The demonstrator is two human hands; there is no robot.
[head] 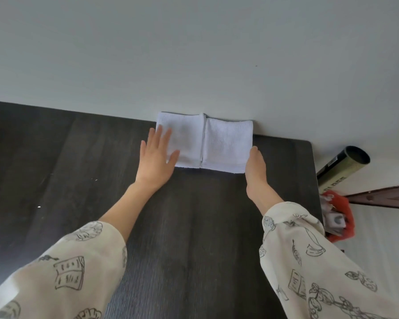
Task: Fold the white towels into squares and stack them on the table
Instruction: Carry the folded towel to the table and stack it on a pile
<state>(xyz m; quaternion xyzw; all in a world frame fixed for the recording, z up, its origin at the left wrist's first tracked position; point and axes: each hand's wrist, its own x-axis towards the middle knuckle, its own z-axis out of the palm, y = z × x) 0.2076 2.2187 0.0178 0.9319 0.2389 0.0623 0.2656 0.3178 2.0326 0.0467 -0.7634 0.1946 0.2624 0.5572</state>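
1. The step in hand looks like the last fold of a white towel (204, 142): it lies as a strip of two near-square halves with a seam or edge line running down its middle, so one more fold, half over half, would likely make the square the task asks for.
2. The towel sits at the far edge of the dark table (194, 226), hard against the pale wall (194, 54), a little right of the table's centre.
3. Its long axis runs left to right, parallel to the wall; the short sides face the left and right ends of the table.
4. The left hand (157, 157) lies flat on the towel's left half, fingers straight and spread, pressing rather than grasping, so its grip is wide.
5. The right hand (256, 166) stands edge-on at the towel's right short side, touching or just beside it; whether its fingers pinch the cloth I cannot tell.
6. The next move, as I judge it, calls for lifting one half at its short edge and laying it over the other, corners matched, with the other hand pinning the cloth.
7. No finished stack is in view, so stacking is not yet begun.
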